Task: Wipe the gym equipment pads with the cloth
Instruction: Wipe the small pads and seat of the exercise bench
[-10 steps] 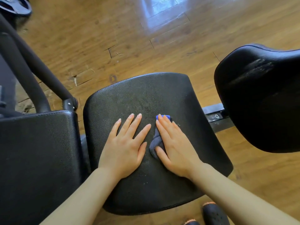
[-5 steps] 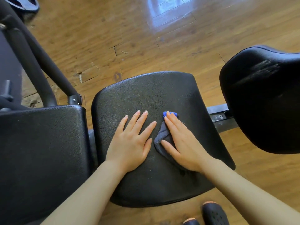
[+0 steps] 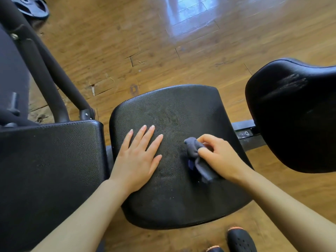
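Head view shows the left hand (image 3: 138, 157) pressed flat, fingers spread, on the centre seat pad (image 3: 174, 200). Beside it the right hand (image 3: 220, 157) curls around the bunched grey cloth (image 3: 197, 159) lying on that pad; a small label on the frame bar (image 3: 245, 133) seems too blurred to read.

Black pads (image 3: 174, 193), grey cloth (image 3: 197, 157), honey-brown floor (image 3: 127, 42)
The pebble-grained black padding shows pale scuff streaks; the grey cloth reveals a blue patch; the wood-grain floor carries a bluish-white reflection; black perforated shoes (image 3: 241, 240) have orange toes.

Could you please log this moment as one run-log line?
left hand: flat on middle pad | right hand: grips grey cloth on pad | wiping underway
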Demonstrator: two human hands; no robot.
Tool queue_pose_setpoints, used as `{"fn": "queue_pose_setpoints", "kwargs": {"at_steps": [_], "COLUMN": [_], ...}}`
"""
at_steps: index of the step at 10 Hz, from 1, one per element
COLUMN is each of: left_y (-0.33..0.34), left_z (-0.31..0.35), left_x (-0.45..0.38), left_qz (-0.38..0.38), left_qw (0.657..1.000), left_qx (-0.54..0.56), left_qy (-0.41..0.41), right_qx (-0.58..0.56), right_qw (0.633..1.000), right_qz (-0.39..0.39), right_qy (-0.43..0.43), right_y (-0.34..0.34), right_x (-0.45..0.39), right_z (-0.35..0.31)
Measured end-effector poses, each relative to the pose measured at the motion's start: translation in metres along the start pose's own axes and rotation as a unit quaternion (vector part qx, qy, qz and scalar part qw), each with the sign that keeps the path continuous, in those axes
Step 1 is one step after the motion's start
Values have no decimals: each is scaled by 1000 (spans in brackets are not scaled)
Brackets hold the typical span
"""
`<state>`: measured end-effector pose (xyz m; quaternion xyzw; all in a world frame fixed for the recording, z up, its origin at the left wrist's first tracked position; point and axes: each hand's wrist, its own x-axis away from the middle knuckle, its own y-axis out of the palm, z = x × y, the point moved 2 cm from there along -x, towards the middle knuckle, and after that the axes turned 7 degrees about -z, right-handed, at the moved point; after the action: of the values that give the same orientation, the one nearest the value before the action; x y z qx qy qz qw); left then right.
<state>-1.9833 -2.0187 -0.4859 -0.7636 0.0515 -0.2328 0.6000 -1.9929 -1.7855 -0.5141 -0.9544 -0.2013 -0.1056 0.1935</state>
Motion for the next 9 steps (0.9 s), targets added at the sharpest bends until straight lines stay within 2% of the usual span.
{"fn": "queue_pose_setpoints", "kwargs": {"at_steps": [1,2,3,4,5,6,7,8,9], "left_y": [2,3,3,4,6,6,6,6,5], "left_z": [2,3,4,4,3,2,2,2,2], "left_x": [1,1,1,0,1,0,1,1,0], "left_qz": [9,20,27,25,27,30,30,31,33], "left_qw": [1000,1000,999,999,999,999,999,999,999], "left_qx": [1,16,21,21,24,24,26,32,30], "left_qy": [-2,-5,-3,-1,0,1,1,1,2], "right_qx": [169,174,212,272,251,197,162,191,168], "right_qw": [982,970,958,953,963,974,980,971,972], "right_qz": [81,148,142,100,88,104,88,118,160], "right_qy": [-4,-90,-134,-85,-43,-48,-71,-77,-42], "right_y": [7,18,41,50,46,42,39,32,23], "right_x": [-6,-1,16,13,-23,-40,-8,34,46], "right_z": [14,8,16,21,20,20,32,51,56]}}
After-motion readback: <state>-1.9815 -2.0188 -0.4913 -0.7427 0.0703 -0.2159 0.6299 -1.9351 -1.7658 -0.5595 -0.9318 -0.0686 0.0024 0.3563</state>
